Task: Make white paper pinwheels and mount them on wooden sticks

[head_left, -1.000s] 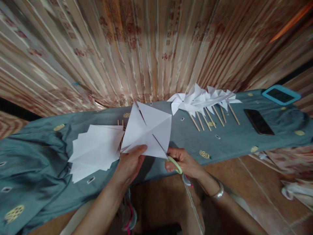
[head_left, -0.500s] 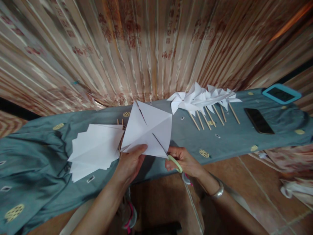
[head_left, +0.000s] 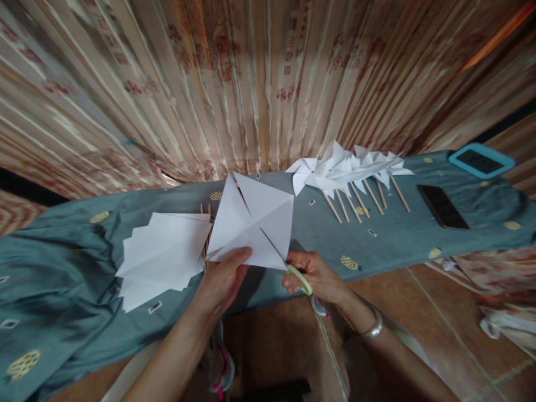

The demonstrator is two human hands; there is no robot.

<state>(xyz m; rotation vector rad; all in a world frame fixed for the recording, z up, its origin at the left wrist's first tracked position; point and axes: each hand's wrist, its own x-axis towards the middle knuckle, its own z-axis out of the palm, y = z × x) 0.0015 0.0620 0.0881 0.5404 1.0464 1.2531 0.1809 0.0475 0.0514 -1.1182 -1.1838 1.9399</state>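
Note:
My left hand [head_left: 226,276] pinches the lower left edge of a white paper square [head_left: 262,206], thumb on top. Crossing creases mark the sheet, and slits run inward from its upper and lower right corners. In my right hand [head_left: 312,273] is a pair of scissors [head_left: 298,279] with light green handles, the fingers closed around them. Their blades lie at the lower right slit; the paper partly hides them. Left of the held square, a fanned pile of white paper sheets [head_left: 163,257] rests on the cloth, beside some thin wooden sticks [head_left: 209,209] partly covered by paper.
Several white paper pinwheels [head_left: 335,170] on wooden sticks lie in a row at the back right. A black phone [head_left: 443,206] and a blue-framed device [head_left: 481,160] are farther right. Blue-green cloth [head_left: 318,245] covers the narrow table; a patterned curtain [head_left: 259,84] hangs behind.
Hands, paper and scissors stay almost in place. Only a very slight shift of the whole view shows.

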